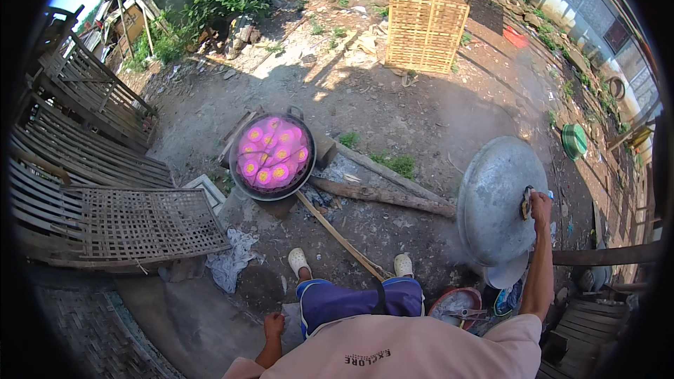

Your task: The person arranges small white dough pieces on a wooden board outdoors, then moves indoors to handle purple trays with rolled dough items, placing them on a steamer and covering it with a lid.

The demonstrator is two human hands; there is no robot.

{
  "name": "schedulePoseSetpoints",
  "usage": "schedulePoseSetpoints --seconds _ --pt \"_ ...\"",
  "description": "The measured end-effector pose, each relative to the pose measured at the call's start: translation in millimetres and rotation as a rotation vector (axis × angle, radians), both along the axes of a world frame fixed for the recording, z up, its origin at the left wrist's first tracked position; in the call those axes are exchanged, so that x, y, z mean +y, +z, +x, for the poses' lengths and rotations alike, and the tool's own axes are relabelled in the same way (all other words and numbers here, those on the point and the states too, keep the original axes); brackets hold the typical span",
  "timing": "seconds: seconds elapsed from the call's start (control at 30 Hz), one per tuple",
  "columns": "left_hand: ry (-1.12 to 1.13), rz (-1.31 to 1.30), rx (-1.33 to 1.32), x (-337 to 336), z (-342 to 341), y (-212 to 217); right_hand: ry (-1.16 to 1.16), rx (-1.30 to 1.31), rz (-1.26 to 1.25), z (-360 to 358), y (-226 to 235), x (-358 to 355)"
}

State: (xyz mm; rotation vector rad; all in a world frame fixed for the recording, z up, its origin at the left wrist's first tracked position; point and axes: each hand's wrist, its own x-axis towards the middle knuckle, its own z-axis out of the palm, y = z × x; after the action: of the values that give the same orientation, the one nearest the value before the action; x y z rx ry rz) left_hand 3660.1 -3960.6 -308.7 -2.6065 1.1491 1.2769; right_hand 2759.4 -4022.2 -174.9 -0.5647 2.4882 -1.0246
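Note:
My right hand (540, 209) is closed round the handle of a large grey metal lid (495, 196). The lid is tilted on edge, off to the right of the fire. My left hand (274, 324) hangs by my left thigh with its fingers curled in, and nothing shows in it. Ahead and to the left, an uncovered dark wok (237, 181) stands over a wood fire. Inside it lie several bright pink round pieces (283, 137) with yellow centres, close together.
Long firewood poles (393, 195) run from under the wok. Slatted bamboo racks (151, 219) stand at the left, beside a crumpled pale cloth (234, 260). A reddish basin (456, 302) sits near my right leg. Farther off are a woven bamboo panel (428, 17) and a green basin (574, 142).

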Motion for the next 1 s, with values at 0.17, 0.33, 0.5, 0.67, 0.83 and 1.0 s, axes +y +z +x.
schedulePoseSetpoints --seconds 0.17,0.33,0.5,0.67,0.83,1.0 --pt "-0.357 0.230 0.049 33 -138 29 -0.021 -0.106 -0.015 16 -90 14" --pt "-0.655 0.221 -0.010 -35 -189 27 -0.202 -0.095 0.096 -15 -156 82" --pt "-0.817 0.173 -0.135 -39 -162 53 -0.279 -0.085 0.195 -57 -239 165" --pt "-0.455 0.269 -0.341 9 -154 73 -0.315 -0.171 0.196 -90 -338 264" --pt "-0.491 0.382 -0.476 55 -184 83 -0.229 -0.142 0.169 -117 -394 300" --pt "-0.481 0.468 -0.514 97 -182 81 -0.150 -0.082 0.125 -134 -389 295"
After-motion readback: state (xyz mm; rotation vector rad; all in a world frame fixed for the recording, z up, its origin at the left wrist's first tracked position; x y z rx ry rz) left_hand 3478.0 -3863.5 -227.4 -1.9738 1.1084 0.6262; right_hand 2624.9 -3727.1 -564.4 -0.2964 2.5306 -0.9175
